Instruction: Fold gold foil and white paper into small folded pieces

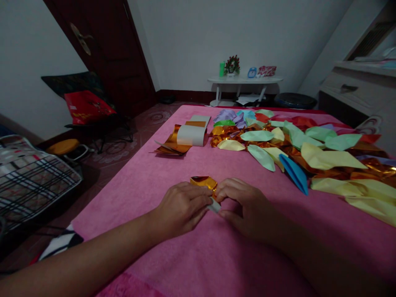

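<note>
Both hands work on one piece of folded gold foil paper [204, 181] at the middle of the pink cloth. My left hand [187, 204] lies with its fingers together on the left side of the piece, pressing it. My right hand [239, 202] pinches its right side between thumb and fingers. A pale, whitish edge of the paper shows between the two hands, and part of the piece is hidden under the fingers. Beyond them rests a loose stack of gold foil sheets [176, 142], some curled over to show their pale backs [192, 135].
Many folded paper pieces in yellow [331, 156], green [261, 156], blue [293, 173] and gold are heaped at the right of the pink cloth [130, 214]. At the back stands a small white table [244, 79]. A chair holds a red bag [88, 106] at left.
</note>
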The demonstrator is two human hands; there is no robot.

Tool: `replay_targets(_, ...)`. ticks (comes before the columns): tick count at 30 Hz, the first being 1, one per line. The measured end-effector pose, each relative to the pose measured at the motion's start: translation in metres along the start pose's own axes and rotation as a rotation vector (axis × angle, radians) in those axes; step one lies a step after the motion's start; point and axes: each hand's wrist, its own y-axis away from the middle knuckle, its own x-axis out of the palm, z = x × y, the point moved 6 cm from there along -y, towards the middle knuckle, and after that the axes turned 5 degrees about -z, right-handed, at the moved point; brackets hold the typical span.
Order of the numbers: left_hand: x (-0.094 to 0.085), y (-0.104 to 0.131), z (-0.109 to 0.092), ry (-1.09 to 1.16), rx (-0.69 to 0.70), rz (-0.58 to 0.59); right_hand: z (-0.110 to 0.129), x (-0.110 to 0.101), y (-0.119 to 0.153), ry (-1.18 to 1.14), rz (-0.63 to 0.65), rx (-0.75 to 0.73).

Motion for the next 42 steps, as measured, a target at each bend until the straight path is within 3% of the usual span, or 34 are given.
replay_targets(7, -0.002, 0.003, 0.003, 0.101, -0.154, -0.014, -0.006, 0.002, -0.002, -0.099, -0.048, 0.023)
replay_targets(17, 0.001, 0.002, 0.019, 0.404, -0.455, -0.14, -0.007, 0.007, -0.005, -0.044, -0.12, 0.16)
replay_targets(24, -0.001, 0.0, 0.019, 0.439, -0.493, -0.139, -0.007, 0.009, -0.006, -0.016, -0.103, 0.223)
replay_targets(42, 0.004, 0.0, 0.017, 0.298, -0.519, -0.085, -0.008, 0.011, -0.006, -0.032, -0.094, 0.182)
